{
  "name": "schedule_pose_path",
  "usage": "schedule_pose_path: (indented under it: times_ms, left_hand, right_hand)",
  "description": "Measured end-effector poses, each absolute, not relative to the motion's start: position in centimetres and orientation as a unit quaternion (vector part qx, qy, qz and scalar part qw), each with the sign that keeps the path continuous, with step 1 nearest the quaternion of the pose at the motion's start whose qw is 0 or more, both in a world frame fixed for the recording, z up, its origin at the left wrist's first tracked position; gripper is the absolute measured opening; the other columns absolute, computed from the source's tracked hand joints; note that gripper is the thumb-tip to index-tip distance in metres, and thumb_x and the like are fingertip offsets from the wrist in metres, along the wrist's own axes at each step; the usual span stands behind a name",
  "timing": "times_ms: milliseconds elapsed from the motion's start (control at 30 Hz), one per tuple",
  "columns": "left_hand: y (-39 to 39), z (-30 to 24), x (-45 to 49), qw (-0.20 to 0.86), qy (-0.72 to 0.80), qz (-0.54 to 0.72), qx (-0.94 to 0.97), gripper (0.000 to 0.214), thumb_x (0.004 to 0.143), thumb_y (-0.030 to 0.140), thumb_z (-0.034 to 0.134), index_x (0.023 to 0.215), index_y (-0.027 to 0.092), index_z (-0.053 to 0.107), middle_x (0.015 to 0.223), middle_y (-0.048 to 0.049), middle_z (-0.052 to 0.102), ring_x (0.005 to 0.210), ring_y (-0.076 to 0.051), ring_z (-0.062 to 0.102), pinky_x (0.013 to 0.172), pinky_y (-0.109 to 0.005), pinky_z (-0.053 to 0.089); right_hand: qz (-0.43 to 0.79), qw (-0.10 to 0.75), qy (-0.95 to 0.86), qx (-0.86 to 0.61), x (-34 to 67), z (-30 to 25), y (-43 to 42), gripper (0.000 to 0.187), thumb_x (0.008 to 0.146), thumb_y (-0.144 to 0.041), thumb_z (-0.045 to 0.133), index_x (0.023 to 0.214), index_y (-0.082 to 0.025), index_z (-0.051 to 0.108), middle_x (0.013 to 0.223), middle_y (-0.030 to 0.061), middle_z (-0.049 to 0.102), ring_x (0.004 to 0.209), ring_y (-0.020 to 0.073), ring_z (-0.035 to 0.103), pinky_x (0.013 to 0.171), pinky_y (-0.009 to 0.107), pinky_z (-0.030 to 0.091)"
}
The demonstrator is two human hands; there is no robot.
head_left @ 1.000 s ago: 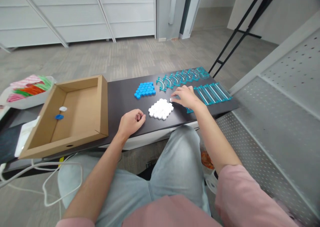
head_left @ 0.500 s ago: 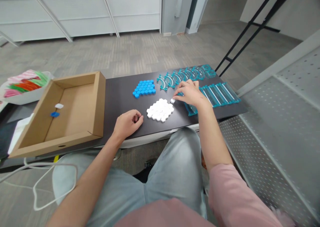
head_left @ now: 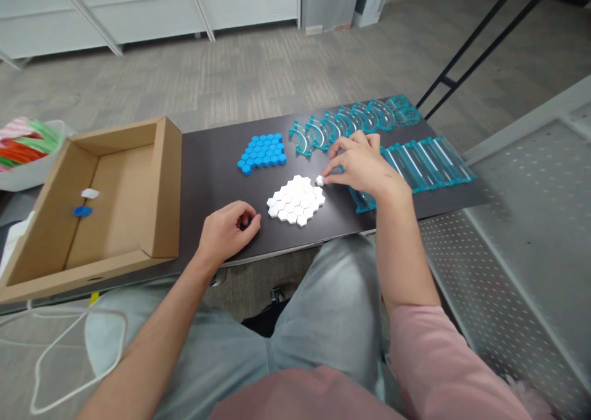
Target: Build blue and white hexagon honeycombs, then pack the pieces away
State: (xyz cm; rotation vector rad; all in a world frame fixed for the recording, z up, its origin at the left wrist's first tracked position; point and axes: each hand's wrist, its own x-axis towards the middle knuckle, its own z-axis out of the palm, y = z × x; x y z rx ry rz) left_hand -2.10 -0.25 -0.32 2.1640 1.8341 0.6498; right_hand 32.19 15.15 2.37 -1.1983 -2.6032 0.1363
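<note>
My right hand point(head_left: 360, 166) pinches a small white hexagonal tile point(head_left: 320, 180) between thumb and fingertips, just off the upper right edge of a patch of white hexagonal tiles point(head_left: 295, 201). These lie flat, packed side by side on the dark table point(head_left: 217, 189). My left hand point(head_left: 228, 230) rests near the table's front edge, left of the white patch, its fingers curled loosely with nothing visible in them. Beyond the white patch lies a similar group of blue hexagonal tiles point(head_left: 263, 152).
Clear teal curved track pieces point(head_left: 344, 124) line the far edge; straight teal pieces point(head_left: 425, 164) lie at right, partly behind my right hand. An open cardboard box point(head_left: 166, 192) at left holds a white piece point(head_left: 90, 193) and a blue piece point(head_left: 83, 211). Beyond it stands a white bin point(head_left: 55, 146).
The camera view has tilted down and shifted slightly. My right hand keeps its pinch on the white tile beside the patch, and my left hand stays curled on the table.
</note>
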Motion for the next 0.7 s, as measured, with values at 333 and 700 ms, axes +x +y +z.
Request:
schedule_pose_path:
  times_ms: [333, 700]
  left_hand:
    - [-0.25, -0.19, -2.00, 0.119, 0.619, 0.228, 0.742, 0.024, 0.099, 0.041, 0.062, 0.084, 0.023, 0.069, 0.073, 0.0008, 0.064, 0.066, -0.015, 0.057, 0.065, -0.030, 0.040]
    - [-0.26, -0.22, -1.99, 0.124, 0.628, 0.219, 0.737, 0.023, 0.099, 0.041, 0.062, 0.086, 0.024, 0.070, 0.075, 0.0001, 0.066, 0.067, -0.016, 0.058, 0.066, -0.030, 0.040]
  right_hand:
    - [0.067, 0.117, -0.900, -0.414, 31.36, 3.04, 14.63, 0.023, 0.100, -0.052, 0.084, 0.101, -0.031, 0.092, 0.121, 0.0120, 0.070, 0.125, 0.0422, 0.054, 0.108, 0.066, 0.037]
    - [0.064, 0.120, -0.905, -0.402, 31.17, 2.13, 15.01, 0.030, 0.103, -0.060, 0.076, 0.102, -0.035, 0.093, 0.117, 0.0120, 0.071, 0.120, 0.0401, 0.055, 0.106, 0.064, 0.039]
